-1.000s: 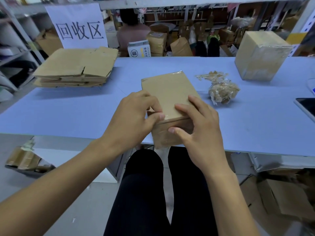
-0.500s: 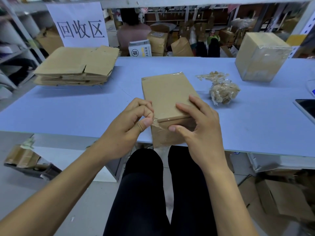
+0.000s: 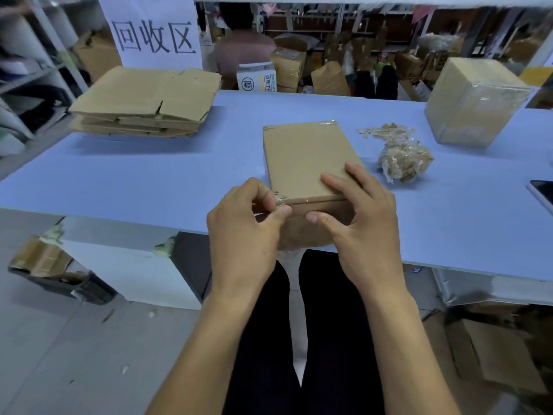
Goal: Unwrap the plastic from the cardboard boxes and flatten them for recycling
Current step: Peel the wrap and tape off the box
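- Small brown box wrapped in clear plastic, sitting at the near edge of the blue bench, front end sticking out over the edge.
- Left hand at the box's near left corner, fingers pinching a bit of plastic wrap there.
- Right hand gripping the box's near right end, fingers on top, thumb pressed on the front face.
- Crumpled ball of plastic and tape just right of the box.
- Bigger wrapped box far right, well apart.
- Stack of flat cardboard far left, under a white sign.
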